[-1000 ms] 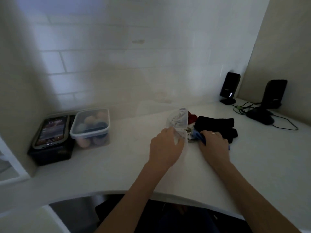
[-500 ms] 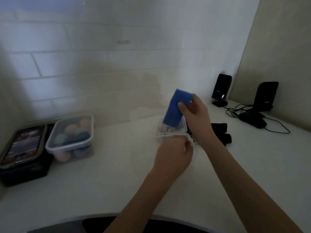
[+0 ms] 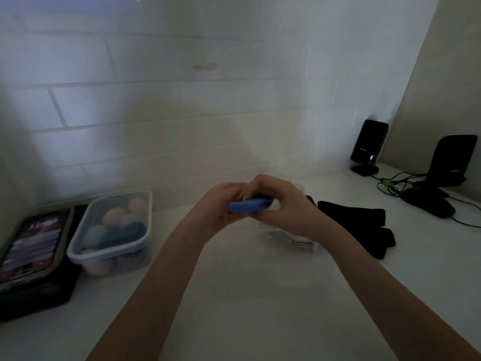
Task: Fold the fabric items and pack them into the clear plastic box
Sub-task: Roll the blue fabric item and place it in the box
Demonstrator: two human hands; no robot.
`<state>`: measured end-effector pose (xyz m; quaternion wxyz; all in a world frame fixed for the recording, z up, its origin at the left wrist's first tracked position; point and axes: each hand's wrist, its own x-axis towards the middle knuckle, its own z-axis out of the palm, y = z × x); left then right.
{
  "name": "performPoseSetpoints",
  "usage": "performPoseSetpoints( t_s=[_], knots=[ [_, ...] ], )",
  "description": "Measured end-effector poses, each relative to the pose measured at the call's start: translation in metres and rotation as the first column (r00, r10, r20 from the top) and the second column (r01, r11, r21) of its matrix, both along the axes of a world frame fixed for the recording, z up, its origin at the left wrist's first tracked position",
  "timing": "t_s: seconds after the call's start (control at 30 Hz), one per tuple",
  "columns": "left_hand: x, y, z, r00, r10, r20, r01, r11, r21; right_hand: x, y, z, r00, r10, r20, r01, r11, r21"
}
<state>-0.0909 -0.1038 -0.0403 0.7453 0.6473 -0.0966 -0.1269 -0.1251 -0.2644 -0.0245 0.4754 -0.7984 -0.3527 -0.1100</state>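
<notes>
A blue fabric piece (image 3: pixel 248 206) is held flat between both hands above the white counter. My left hand (image 3: pixel 221 204) grips its left end and my right hand (image 3: pixel 282 204) closes over its right end. Under my right wrist lies a whitish patterned fabric item (image 3: pixel 289 237). Black fabric items (image 3: pixel 356 225) lie to the right of it, with a bit of red fabric (image 3: pixel 311 200) showing behind my right hand. The clear plastic box (image 3: pixel 112 246) stands at the left, holding several rolled fabric items in pink, peach, teal and dark blue.
A phone (image 3: pixel 31 243) lies on a black box (image 3: pixel 39 295) at the far left. Two black speakers (image 3: pixel 368 145) (image 3: pixel 453 160), a dark mouse (image 3: pixel 429 204) and cables (image 3: pixel 390 182) sit at the back right. A tiled wall rises behind the white counter (image 3: pixel 247 295).
My right hand lifted the blue fabric off the pile, then lowered it level. My left hand let go of the whitish item and took the blue piece's left end.
</notes>
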Motion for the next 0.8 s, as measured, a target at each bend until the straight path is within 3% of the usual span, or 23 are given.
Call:
performPoseSetpoints(
  t_s=[0.13,0.2,0.4,0.63,0.8],
  knots=[
    [0.004,-0.005,-0.015,0.999,0.031,0.015,-0.028,0.985,-0.172,0.005,0.007,-0.013,0.995,-0.003,0.104,-0.001,0.999,0.035],
    [0.002,-0.009,-0.014,0.998,0.055,-0.010,-0.056,0.982,-0.179,0.006,0.008,-0.020,0.996,0.014,0.089,-0.017,0.999,0.032],
    [-0.009,-0.003,-0.010,0.993,-0.086,-0.082,0.064,0.969,-0.237,0.005,0.007,-0.025,0.996,-0.022,0.091,0.017,0.998,0.062],
    [-0.014,-0.001,-0.010,0.976,-0.138,-0.167,0.091,0.961,-0.261,0.000,0.021,-0.030,0.930,-0.045,0.365,0.091,0.990,-0.109],
    [-0.013,0.001,-0.013,0.967,-0.164,-0.193,0.096,0.943,-0.318,-0.003,0.019,-0.029,0.902,-0.112,0.416,0.189,0.971,-0.149]
  ],
)
